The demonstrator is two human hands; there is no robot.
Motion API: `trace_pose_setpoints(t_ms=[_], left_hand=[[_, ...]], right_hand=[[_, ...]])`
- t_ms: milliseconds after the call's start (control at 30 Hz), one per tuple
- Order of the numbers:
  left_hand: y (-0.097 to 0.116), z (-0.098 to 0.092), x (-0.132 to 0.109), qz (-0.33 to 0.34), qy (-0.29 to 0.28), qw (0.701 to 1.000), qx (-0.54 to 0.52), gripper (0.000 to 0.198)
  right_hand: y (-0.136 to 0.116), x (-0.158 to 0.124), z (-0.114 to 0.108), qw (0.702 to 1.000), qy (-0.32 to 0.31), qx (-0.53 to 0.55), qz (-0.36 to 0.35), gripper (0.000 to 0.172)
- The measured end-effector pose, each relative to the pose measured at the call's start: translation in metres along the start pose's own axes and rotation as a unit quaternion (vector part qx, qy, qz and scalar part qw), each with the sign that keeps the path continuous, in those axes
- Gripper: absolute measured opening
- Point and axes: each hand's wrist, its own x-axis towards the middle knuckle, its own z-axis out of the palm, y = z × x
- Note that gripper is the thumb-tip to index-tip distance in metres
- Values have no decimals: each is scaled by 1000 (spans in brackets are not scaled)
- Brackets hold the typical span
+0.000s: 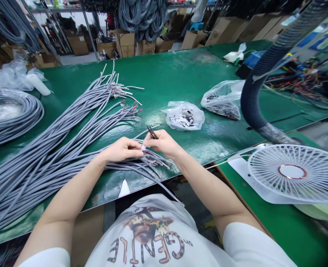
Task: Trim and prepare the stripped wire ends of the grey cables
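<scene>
My left hand (123,149) is closed, thumb against fingers, on the end of a grey cable above a bundle of cut cables (91,157). A whitish end with a thin purple-blue wire (146,151) shows between my two hands. In my closed right hand (165,142) is a small dark two-jawed tool (152,132), like snips or pliers, its tips pointing up and away from me. The right fingertips meet the cable end beside the left thumb. Beneath both hands lie more stripped cable ends (155,161). Exactly what the right fingertips pinch is hidden.
More grey cables (69,111) and a coil (13,115) spread over the table's left side. Two plastic bags of small dark parts (185,116) (222,100) lie beyond my right hand. A flexible duct (252,89) and white fan (294,172) stand right.
</scene>
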Motion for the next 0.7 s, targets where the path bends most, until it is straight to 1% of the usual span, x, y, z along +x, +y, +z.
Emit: trace_pose_setpoints(t_ms=[67, 100, 167, 233, 300, 367, 433, 500, 567, 633, 700], left_hand=[[0, -2, 0, -3, 46, 998, -34, 29], [0, -4, 0, -4, 75, 996, -55, 31], [-1, -6, 2, -4, 131, 987, -92, 36], [-3, -7, 4, 0, 165, 979, -119, 38], [-5, -7, 7, -5, 171, 977, -124, 36], [-6, -4, 8, -9, 165, 982, -94, 33], [-8, -1, 8, 2, 160, 986, -39, 28], [-10, 3, 7, 24, 156, 987, 27, 23], [-12, 4, 6, 53, 150, 982, 103, 21], [-16, 5, 6, 98, 149, 967, 185, 20], [-20, 5, 6, 144, 161, 943, 254, 20]], right_hand=[[8, 5, 1, 997, 10, 76, 23, 19], [12, 6, 2, 995, 20, 97, 17, 21], [20, 5, 6, 994, 54, 84, -37, 22], [25, 0, 11, 987, 102, -5, -127, 22], [25, -7, 14, 958, 130, -132, -218, 20], [20, -14, 15, 922, 126, -237, -278, 17], [12, -18, 13, 896, 108, -300, -308, 14], [4, -18, 10, 883, 92, -334, -317, 14], [-2, -13, 7, 886, 82, -340, -304, 15], [-2, -4, 5, 910, 88, -307, -263, 17], [3, 9, 2, 941, 101, -249, -205, 18]])
